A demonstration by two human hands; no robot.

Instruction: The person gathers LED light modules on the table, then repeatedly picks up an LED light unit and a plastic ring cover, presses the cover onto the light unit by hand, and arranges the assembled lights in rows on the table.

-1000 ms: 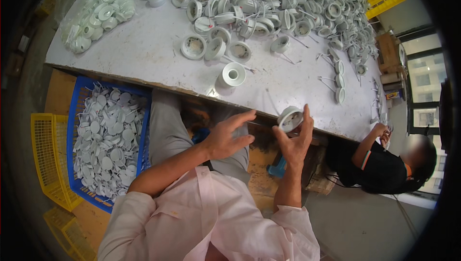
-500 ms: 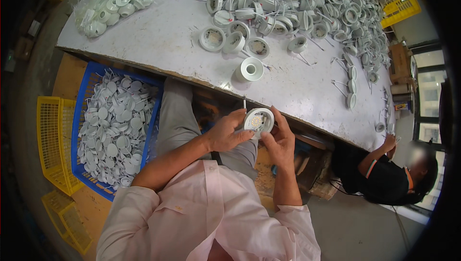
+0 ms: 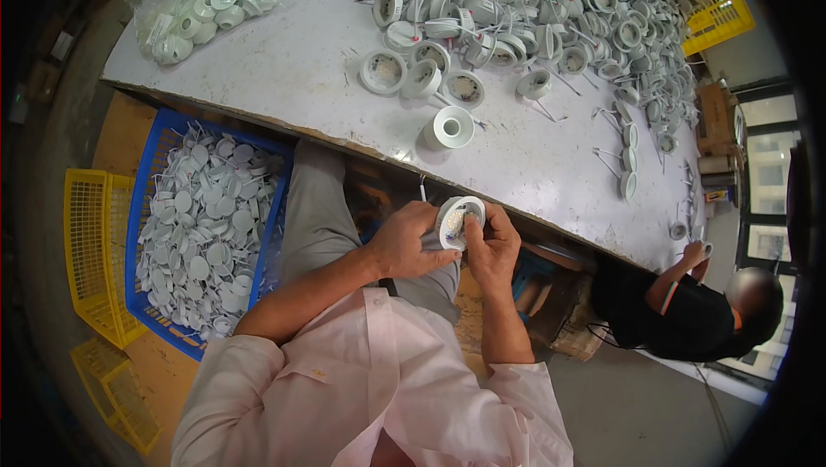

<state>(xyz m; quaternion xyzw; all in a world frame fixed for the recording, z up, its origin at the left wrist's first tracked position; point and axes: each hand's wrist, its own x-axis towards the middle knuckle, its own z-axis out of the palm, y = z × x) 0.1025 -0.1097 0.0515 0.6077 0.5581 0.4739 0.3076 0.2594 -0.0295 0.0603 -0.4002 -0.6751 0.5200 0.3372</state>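
The half-curled left hand [image 3: 406, 239] is holding a round white plastic-looking lamp housing [image 3: 453, 218], the right hand [image 3: 493, 249] pinching its rim, apparently pressing inside, next requiring steadiness.

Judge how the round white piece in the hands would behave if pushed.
The round white piece looks rigid, its held rim showing no bend. Stood on that circular rim, it might roll; its thin lead would probably bend.
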